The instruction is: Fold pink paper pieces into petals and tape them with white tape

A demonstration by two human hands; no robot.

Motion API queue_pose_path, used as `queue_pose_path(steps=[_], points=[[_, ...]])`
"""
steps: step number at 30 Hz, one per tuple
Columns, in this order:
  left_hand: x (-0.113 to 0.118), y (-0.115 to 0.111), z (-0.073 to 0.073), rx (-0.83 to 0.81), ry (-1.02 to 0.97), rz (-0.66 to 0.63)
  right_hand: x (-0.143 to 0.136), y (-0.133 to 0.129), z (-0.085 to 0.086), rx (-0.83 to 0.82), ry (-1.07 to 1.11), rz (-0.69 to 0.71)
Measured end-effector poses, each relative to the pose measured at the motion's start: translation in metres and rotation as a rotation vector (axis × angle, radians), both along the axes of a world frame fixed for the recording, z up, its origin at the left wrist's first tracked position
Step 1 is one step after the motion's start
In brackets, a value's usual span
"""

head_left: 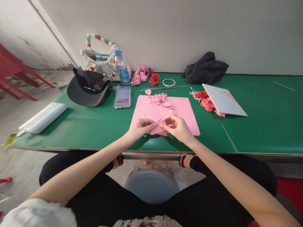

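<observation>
Between my hands is a small piece of pink paper (159,127), pinched from both sides just above the table's near part. My left hand (140,128) grips its left side with thumb and forefinger. On the other side my right hand (177,127) pinches it the same way, the fingers closed. Beneath lies a stack of pink paper sheets (139,108). Several cut and curled pink paper pieces (158,99) rest on the stack's far half. My fingers partly hide the held paper's folds.
Behind the stack are thin wires (163,88), a roll of tape (169,82) and red paper flowers (154,79). A phone (122,97), a water bottle (122,69) and a dark cap (87,88) stand left. Right are a white board (223,99) over red paper pieces and a black cloth (204,69).
</observation>
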State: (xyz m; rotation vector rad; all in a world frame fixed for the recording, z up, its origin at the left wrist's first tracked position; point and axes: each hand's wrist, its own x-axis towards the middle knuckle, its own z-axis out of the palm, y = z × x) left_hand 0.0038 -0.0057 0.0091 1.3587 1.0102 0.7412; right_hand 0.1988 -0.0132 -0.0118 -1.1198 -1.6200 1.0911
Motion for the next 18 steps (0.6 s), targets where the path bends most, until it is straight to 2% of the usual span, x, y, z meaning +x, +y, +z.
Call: queue_pose_path(steps=[4,10,14,18], points=[[-0.001,0.002,-0.005,-0.06,-0.073,-0.003,-0.001,-0.006,0.003,0.212,-0.083,-0.041],[-0.004,0.005,-0.01,-0.116,-0.146,-0.016,0.003,-0.006,0.004,0.523,-0.208,0.073],[-0.004,0.005,-0.011,-0.127,-0.183,-0.031,0.004,-0.003,0.002,0.611,-0.233,0.074],[-0.003,0.004,-0.012,-0.097,-0.171,-0.008,0.003,-0.004,0.002,0.615,-0.251,0.102]])
